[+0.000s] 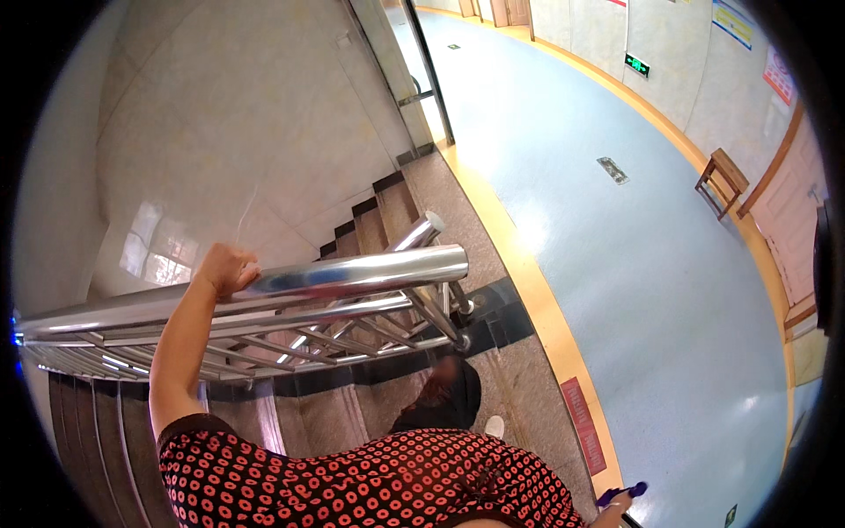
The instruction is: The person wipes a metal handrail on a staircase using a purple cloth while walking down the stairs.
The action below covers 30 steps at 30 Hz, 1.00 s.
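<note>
My left hand [228, 269] rests over a thick stainless-steel handrail [360, 274], its fingers curled on the far side and partly hidden. At the bottom right edge, my right hand [618, 507] is closed around a dark purple object [636, 490] with a rounded end; most of it is hidden, so its kind is unclear. Below the handrail runs a balustrade of thinner metal tubes [343, 307]. My white shoe [494, 427] stands on the speckled stone at the top of the stairs [337, 416].
A blue corridor floor [614, 264] with a yellow border [528, 284] spreads to the right. Against its far wall stands a small wooden stool [725, 177], close to a pale door [792, 211]. More steps [379, 221] lie beyond the rail. A dark-framed glass door [429, 72] stands at the top.
</note>
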Available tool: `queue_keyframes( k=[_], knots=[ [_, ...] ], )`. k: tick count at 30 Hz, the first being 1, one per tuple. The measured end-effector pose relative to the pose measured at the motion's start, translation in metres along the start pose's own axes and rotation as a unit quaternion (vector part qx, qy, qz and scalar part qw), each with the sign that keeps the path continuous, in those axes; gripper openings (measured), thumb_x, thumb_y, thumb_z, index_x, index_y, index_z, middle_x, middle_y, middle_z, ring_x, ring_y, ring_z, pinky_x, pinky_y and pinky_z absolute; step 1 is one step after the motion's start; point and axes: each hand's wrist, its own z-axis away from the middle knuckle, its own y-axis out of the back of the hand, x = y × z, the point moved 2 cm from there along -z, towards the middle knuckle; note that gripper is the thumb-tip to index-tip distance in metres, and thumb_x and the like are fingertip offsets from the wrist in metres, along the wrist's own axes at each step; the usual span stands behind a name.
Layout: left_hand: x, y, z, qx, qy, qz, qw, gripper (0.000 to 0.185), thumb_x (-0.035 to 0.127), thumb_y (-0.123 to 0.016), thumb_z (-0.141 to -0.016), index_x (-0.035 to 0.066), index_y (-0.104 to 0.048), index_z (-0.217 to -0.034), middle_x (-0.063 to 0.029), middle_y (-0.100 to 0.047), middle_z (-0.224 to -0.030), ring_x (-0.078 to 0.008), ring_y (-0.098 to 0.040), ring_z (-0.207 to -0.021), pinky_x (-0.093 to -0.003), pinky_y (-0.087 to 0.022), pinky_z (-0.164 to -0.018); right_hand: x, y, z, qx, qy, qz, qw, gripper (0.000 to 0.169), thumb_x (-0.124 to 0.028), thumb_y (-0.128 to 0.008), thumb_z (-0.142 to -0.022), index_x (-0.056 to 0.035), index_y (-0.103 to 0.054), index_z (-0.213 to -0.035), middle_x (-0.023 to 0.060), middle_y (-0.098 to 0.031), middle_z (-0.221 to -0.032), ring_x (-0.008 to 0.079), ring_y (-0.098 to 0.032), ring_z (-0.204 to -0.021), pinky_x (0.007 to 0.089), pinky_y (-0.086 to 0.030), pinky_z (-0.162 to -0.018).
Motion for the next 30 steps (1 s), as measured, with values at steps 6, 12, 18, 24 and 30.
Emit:
queue_keyframes(
  k=[6, 12, 18, 24, 30],
  knots=[
    [0.005, 0.038, -0.013, -0.002, -0.001, 0.017, 1.0, 0.023, 0.032, -0.056, -0.074, 0.011, -0.063, -0.075, -0.0117, -0.062, -0.069, -0.0296, -0.059, -0.066, -0.0401, -0.045, -0.058, -0.087, -0.058, 0.065, -0.11, 0.036, -0.093, 0.989, 0.04, -0.029, -0.056, -0.08, 0.0008, -0.056, -0.107, 0.0205, -0.061, -0.098, 0.0315, -0.06, -0.085, 0.0379, -0.046, -0.073],
    [0.011, 0.087, -0.026, 0.012, 0.031, 0.079, 0.996, 0.018, 0.025, -0.061, -0.065, 0.009, -0.062, -0.074, -0.0095, -0.059, -0.063, -0.0295, -0.057, -0.06, -0.039, -0.045, -0.057, -0.244, -0.073, 0.098, -0.237, 0.138, -0.163, 0.948, 0.04, -0.025, -0.059, -0.077, -0.0001, -0.056, -0.109, 0.0202, -0.06, -0.101, 0.0304, -0.061, -0.085, 0.0362, -0.047, -0.074],
    [0.03, 0.082, 0.005, -0.013, 0.061, 0.079, 0.995, 0.021, 0.03, -0.057, -0.067, 0.009, -0.057, -0.064, -0.0117, -0.057, -0.061, -0.0317, -0.056, -0.06, -0.0409, -0.044, -0.056, -0.431, -0.075, 0.11, -0.28, 0.274, -0.046, 0.919, 0.023, -0.013, -0.054, -0.082, 0.0005, -0.06, -0.099, 0.0101, -0.064, -0.087, 0.0209, -0.061, -0.081, 0.0312, -0.046, -0.071],
    [0.04, 0.09, -0.002, -0.065, 0.184, 0.147, 0.97, 0.024, 0.03, -0.053, -0.073, 0.008, -0.055, -0.063, -0.0129, -0.056, -0.063, -0.0338, -0.056, -0.065, -0.0421, -0.043, -0.06, -0.437, -0.142, 0.06, -0.277, 0.276, -0.079, 0.917, 0.025, -0.022, -0.059, -0.078, 0.0, -0.062, -0.089, 0.0169, -0.064, -0.082, 0.0286, -0.062, -0.078, 0.0364, -0.046, -0.069],
    [0.094, 0.164, -0.093, -0.245, 0.097, 0.214, 0.941, 0.035, 0.039, -0.041, -0.083, 0.008, -0.057, -0.084, -0.0154, -0.061, -0.084, -0.0355, -0.057, -0.081, -0.0433, -0.044, -0.071, -0.441, -0.105, 0.041, -0.263, 0.313, 0.028, 0.912, 0.024, -0.021, -0.059, -0.077, 0.0024, -0.062, -0.081, 0.0092, -0.059, -0.065, 0.0184, -0.054, -0.05, 0.0348, -0.043, -0.046]
  ],
)
